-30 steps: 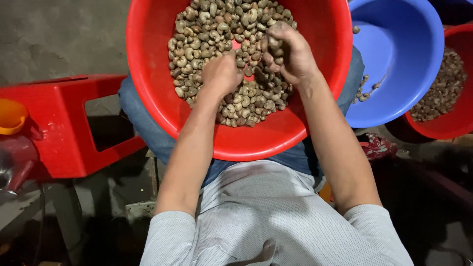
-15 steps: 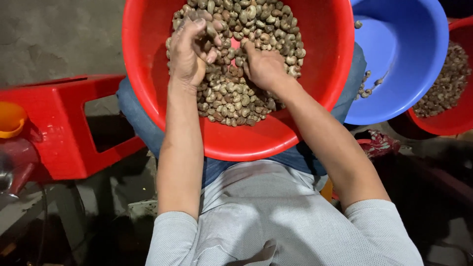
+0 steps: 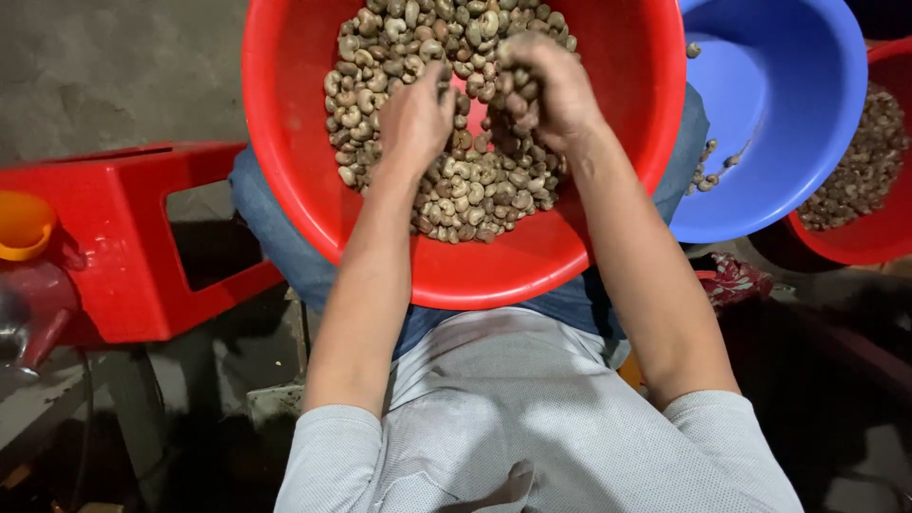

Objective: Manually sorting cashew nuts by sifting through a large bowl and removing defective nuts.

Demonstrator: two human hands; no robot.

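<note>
Both hands are down in the big red basin (image 3: 285, 142) that sits on the person's lap, working through a heap of nuts (image 3: 456, 190) — tan and brownish, curved like cashews still in their skins. The heap fills the middle and far side of the basin, with a bare red patch showing between the two hands.

The left hand (image 3: 415, 119) lies palm-down on the heap, fingers (image 3: 442, 81) curled forward and dug in among the nuts, so the nuts are under and around the fingertips. Can't tell if it's actually pinching any; the fingertips are buried.

The right hand (image 3: 546, 90) is raised a bit over the heap and bunched up, fingers (image 3: 518, 100) curled in together around a small clump of nuts. A few of them show between the fingers and the palm, so that one is gripping some.

Off to the right is a blue basin (image 3: 788, 104), mostly bare with a few loose nuts along its near wall, and past it another red tub (image 3: 883, 242) holding darker nuts. On the left is a red stool (image 3: 123, 247) with an orange cup (image 3: 21, 223) at the edge of view. The person wears a grey shirt (image 3: 532, 427) and jeans.
</note>
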